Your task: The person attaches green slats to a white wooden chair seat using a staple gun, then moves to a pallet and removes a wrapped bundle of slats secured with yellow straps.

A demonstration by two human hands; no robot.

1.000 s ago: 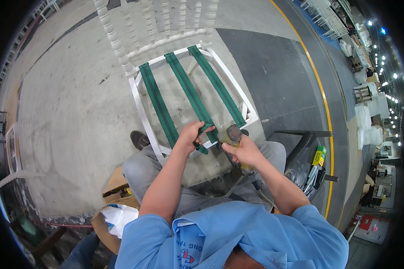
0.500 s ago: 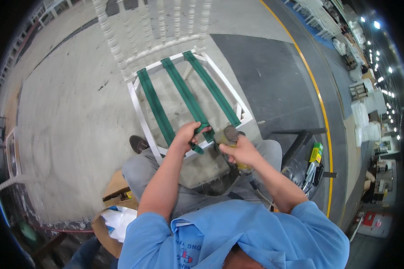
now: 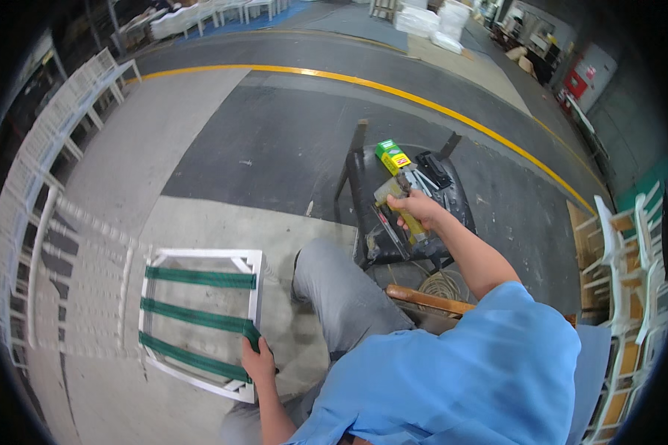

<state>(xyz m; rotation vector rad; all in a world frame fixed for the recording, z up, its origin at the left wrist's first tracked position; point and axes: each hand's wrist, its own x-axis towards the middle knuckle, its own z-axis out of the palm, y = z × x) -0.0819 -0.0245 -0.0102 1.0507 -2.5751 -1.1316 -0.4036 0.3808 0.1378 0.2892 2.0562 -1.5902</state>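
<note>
A white chair frame (image 3: pixel 256 259) with a spindle back (image 3: pixel 89 274) stands at the lower left. Its seat opening is crossed by green webbing straps, including a far strap (image 3: pixel 200 279) and a near strap (image 3: pixel 193 358). My left hand (image 3: pixel 258 363) is closed on the end of the middle green strap (image 3: pixel 193 314), at the frame's front rail. Away to the right, my right hand (image 3: pixel 423 211) grips a yellowish pneumatic staple gun (image 3: pixel 385 191) over a black padded seat (image 3: pixel 360 165). Whether the gun touches the seat, I cannot tell.
On the black seat lie a green and yellow box (image 3: pixel 392 157), a black tool (image 3: pixel 433 169) and metal pieces. A coiled hose (image 3: pixel 441 285) and a wooden bar (image 3: pixel 427 299) are beside my right side. White chairs (image 3: pixel 620 252) are stacked at right; more line the left.
My view has turned rightward. The right hand has carried the staple gun from the chair's front rail to above the black seat. The left hand still holds the middle strap.
</note>
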